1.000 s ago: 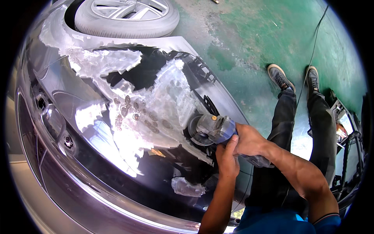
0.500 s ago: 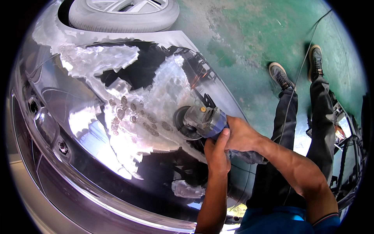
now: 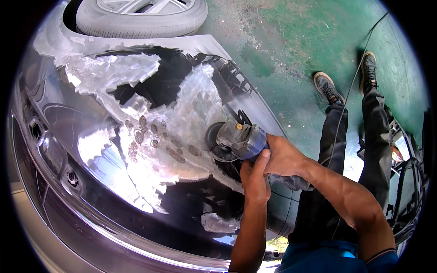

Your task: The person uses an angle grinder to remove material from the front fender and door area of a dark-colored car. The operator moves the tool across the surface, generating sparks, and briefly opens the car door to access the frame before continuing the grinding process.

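Note:
Both of my hands are closed around an angle grinder [image 3: 249, 140] with a grey head and blue body. My right hand [image 3: 287, 157] wraps the body from the far side. Below it, my left hand [image 3: 255, 182] grips the near side, its thumb against my right hand. The grinder's dark round disc [image 3: 213, 136] is at the dark car body panel [image 3: 191, 200], by the edge of a ground patch [image 3: 200, 95] of bare, shiny metal. Whether the disc touches the metal I cannot tell. Several rough round marks [image 3: 154, 143] dot the patch left of the disc.
A car wheel [image 3: 141, 22] is at the top left. A chrome trim strip [image 3: 114, 239] curves along the near left. A black cable [image 3: 353, 82] crosses the green floor [image 3: 277, 59] near my shoes [image 3: 327, 86]. Dark parts [image 3: 405, 182] lie at the right.
The orange sparks beyond the disc are gone. The grinder has shifted slightly right relative to the panel, with both hands still on it. The view of the car has shifted slightly left.

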`<state>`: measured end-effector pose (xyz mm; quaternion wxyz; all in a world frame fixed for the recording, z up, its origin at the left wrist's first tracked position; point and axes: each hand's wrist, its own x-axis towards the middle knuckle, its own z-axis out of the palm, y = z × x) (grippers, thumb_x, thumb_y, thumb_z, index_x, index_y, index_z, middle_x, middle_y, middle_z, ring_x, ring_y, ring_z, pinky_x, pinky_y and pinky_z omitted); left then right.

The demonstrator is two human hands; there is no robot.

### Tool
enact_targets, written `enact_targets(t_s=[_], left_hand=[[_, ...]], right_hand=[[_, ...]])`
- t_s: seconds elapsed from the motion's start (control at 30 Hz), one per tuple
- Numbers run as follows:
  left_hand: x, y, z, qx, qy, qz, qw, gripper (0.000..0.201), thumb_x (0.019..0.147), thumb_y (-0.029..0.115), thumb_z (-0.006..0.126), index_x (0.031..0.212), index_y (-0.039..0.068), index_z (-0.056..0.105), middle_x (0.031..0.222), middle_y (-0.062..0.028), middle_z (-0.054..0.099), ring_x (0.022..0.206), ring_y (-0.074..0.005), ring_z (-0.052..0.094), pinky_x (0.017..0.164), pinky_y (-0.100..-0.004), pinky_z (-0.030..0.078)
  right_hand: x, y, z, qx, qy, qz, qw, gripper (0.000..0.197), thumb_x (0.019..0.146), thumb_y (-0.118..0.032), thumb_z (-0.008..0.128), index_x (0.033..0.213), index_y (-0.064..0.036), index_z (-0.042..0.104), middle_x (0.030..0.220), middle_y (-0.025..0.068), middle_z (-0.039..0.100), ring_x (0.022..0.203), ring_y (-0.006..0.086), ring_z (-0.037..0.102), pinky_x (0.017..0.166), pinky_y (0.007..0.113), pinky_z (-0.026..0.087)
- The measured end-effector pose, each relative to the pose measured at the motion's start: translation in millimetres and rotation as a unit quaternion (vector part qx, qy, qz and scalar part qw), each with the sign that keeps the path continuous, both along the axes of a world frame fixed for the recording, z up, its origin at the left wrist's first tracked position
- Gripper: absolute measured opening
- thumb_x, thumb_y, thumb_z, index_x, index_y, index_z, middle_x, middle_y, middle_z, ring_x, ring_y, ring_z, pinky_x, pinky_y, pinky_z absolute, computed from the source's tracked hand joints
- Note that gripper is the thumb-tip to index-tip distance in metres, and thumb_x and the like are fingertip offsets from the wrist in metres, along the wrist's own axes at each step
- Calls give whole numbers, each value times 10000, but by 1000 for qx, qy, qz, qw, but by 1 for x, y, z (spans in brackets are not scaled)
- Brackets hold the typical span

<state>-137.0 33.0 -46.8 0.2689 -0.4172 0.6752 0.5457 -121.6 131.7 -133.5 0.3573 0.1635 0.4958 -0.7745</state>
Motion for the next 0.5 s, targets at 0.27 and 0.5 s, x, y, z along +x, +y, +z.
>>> enact_targets(t_s=[0.27,0.5], left_hand=[[6,-5,-8,9,-17,-16,1000,488,935,225,692,1321,-37,550,1275,-94,613,1177,-201,594,992,-369,466],[18,1,-27,75,-18,-7,997,543,936,241,688,1372,-31,510,1307,-93,591,1224,-206,557,1045,-369,418]], right_hand=[[-2,7,2,14,-2,0,1000,551,652,-223,758,1077,91,600,926,315,682,898,478,676,798,494,546],[4,23,-9,79,8,42,996,550,681,-252,749,1102,64,590,923,298,687,907,483,664,798,507,537]])
